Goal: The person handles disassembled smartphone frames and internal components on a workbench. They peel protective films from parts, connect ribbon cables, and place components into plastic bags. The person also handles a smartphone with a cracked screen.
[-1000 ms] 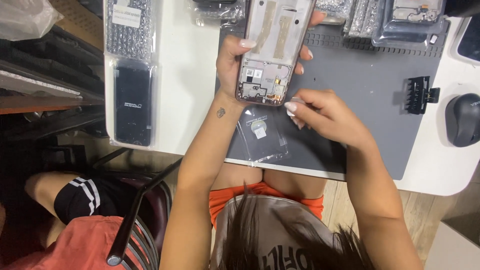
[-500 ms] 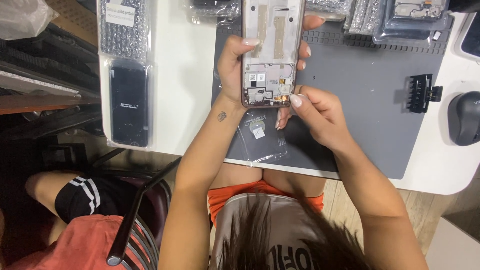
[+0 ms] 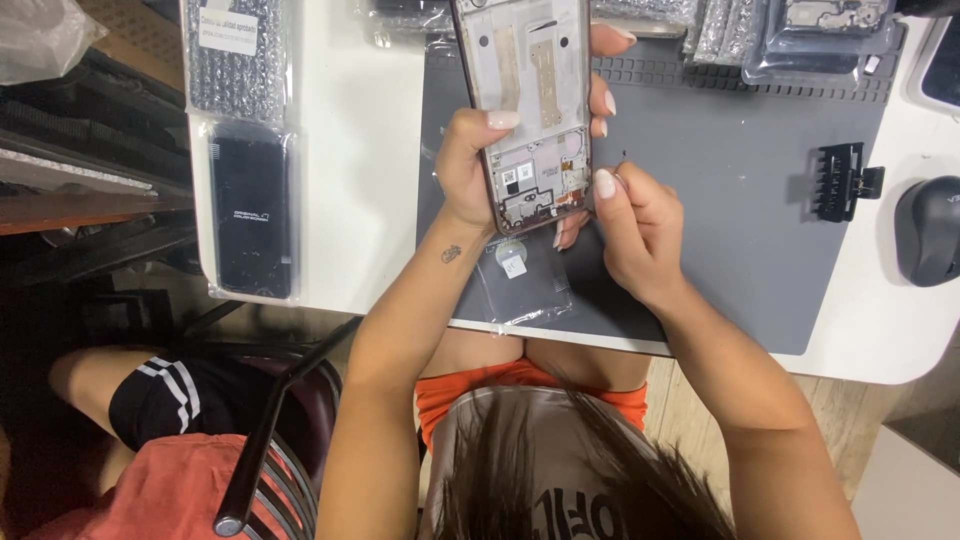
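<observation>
My left hand (image 3: pixel 475 160) grips an opened phone frame (image 3: pixel 525 90) upright above a grey work mat (image 3: pixel 720 180), thumb on its near left edge, fingers wrapped behind its right side. The frame's inside faces me, with small boards and connectors at its lower end. My right hand (image 3: pixel 630 220) is closed in a pinch at the frame's lower right corner, thumb tip touching the edge. Whether it holds a small tool or part, I cannot tell. A clear plastic bag with a small part (image 3: pixel 520 280) lies on the mat under my hands.
A dark phone in a clear bag (image 3: pixel 250 210) and a bubble-wrap packet (image 3: pixel 235 60) lie on the white table at left. A black plastic clip holder (image 3: pixel 840 180) sits on the mat at right, a computer mouse (image 3: pixel 930 230) beyond it. More bagged parts (image 3: pixel 800 30) line the far edge.
My left hand has raised the phone frame up and away. My right hand came up from the mat to the frame's lower right corner and closed in a pinch.
</observation>
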